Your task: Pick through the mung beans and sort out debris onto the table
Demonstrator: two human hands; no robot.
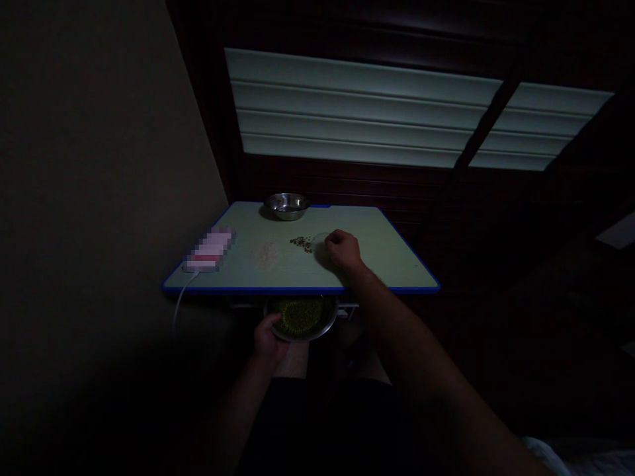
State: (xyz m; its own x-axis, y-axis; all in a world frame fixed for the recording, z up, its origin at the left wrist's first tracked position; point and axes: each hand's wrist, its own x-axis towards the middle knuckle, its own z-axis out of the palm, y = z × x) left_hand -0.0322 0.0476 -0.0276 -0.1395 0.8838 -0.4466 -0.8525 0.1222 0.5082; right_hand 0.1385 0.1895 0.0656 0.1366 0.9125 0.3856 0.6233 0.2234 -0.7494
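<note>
My left hand (270, 344) grips the near left rim of a metal bowl (325, 328), thumb over the edge. The bowl sits just below the table's front edge and holds many small green beans (300, 314). My right hand (343, 249) is over the tabletop with its fingers curled closed. A faint, clear, pale shape (320, 240) shows at its fingertips; whether the fingers hold it is hard to make out. Just left of it lies a loose scatter of small dark bits (301, 244), like beans or seeds.
The pale green table (397, 264) has a blue edge. An empty-looking metal bowl (287, 207) stands at the back. A pixelated phone-like thing (209, 250) with a white cable (179, 301) lies at the left. A whitish patch (266, 254) marks the top. A wall (109, 165) borders the left.
</note>
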